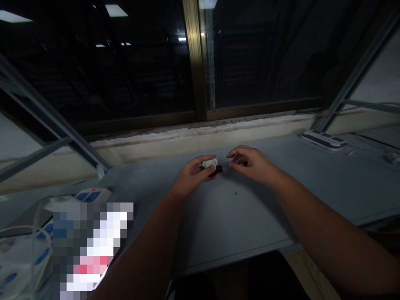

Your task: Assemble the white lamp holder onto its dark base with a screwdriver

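Observation:
My left hand point(193, 174) is closed around a small white bundle point(210, 163), which looks like a coiled cable. A small dark piece point(216, 170) shows beneath the bundle, against the same fingers; its kind I cannot make out. Just to the right, my right hand point(250, 163) hovers over the table with bent fingers, thumb and fingertips apart. It does not touch the bundle. A tiny dark scrap point(236, 193) lies on the grey table point(215, 225) below the hands.
On the right, a white and dark power strip point(324, 140) sits near the wall. Another power strip point(93, 194), bags and cables crowd the left side, beside a pixelated bright screen point(103, 241). Metal frame bars point(62, 121) rise at both sides before a dark window point(131, 62).

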Available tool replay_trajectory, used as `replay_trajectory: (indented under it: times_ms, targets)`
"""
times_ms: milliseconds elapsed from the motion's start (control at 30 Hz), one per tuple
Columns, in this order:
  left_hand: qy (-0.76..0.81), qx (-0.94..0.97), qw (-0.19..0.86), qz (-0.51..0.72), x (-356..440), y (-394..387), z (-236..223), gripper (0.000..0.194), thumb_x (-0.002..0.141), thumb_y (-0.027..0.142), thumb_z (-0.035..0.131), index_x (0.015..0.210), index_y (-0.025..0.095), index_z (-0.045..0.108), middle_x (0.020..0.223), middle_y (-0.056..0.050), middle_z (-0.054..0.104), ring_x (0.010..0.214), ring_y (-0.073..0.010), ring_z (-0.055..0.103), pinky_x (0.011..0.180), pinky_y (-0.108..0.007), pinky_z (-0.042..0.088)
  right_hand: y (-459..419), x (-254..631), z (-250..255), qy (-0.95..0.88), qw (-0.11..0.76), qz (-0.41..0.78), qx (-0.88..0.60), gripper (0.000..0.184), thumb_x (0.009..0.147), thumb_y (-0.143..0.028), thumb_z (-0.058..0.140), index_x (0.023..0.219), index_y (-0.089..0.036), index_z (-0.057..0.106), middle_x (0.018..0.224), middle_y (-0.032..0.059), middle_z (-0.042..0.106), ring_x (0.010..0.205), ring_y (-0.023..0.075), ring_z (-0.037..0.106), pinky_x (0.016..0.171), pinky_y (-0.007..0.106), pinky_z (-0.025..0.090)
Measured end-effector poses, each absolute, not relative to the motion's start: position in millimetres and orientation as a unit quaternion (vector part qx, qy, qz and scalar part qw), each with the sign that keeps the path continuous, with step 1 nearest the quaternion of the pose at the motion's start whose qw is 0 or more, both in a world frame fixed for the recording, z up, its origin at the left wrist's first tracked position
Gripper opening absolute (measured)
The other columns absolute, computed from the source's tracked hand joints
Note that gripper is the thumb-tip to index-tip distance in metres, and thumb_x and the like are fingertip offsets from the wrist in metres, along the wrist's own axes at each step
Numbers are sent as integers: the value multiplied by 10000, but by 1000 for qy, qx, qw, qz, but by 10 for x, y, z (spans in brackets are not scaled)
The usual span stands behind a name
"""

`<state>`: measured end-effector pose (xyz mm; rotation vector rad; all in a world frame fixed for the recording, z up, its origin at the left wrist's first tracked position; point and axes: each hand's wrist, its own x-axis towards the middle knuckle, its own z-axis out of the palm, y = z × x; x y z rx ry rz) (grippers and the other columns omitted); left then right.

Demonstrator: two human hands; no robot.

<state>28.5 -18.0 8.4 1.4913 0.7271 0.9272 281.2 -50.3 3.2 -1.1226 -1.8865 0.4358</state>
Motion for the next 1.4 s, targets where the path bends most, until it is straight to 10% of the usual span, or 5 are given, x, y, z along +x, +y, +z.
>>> replay_trajectory:
  times_ms: [167, 367, 700, 1400]
  targets:
    - [306, 722, 513, 350, 231, -158, 48, 499, 761, 260, 865, 1199, 150, 654, 1113, -92, 700, 1015, -188, 680, 886, -323, 560, -417, 3324, 21, -684, 176, 148, -692, 630, 698, -421, 850, 1259, -212, 656, 1158, 139, 692, 1004, 303, 686, 876, 418, 536]
    - [288, 787, 452, 306, 206, -125, -63, 464, 747, 237, 851, 1166, 144, 675, 1217, -133, 648, 1108, -235, 667, 862, -324, 555, -424, 3357, 15, -691, 144, 213, -675, 686, 725, -247, 798, 1374, -279, 581, 937, 57, 747, 769, 230, 706, 715, 334, 519]
    - [264, 792, 477, 274, 210, -140, -59, 467, 753, 252, 868, 1159, 144, 662, 1167, -127, 696, 1074, -227, 690, 970, -393, 525, -694, 2878, 300, -611, 644, 309, -342, 1017, 871, -475, 746, 1569, -506, 7, 1240, 46, 649, 1066, 245, 740, 918, 444, 650]
    - [245, 795, 475, 287, 215, -112, -110, 423, 772, 271, 854, 1140, 152, 682, 1133, -100, 667, 1048, -223, 685, 936, -384, 541, -691, 2384, 45, -687, 645, 253, -221, 651, 969, -329, 645, 1449, -419, 215, 1255, 54, 607, 1138, 241, 732, 1012, 493, 639]
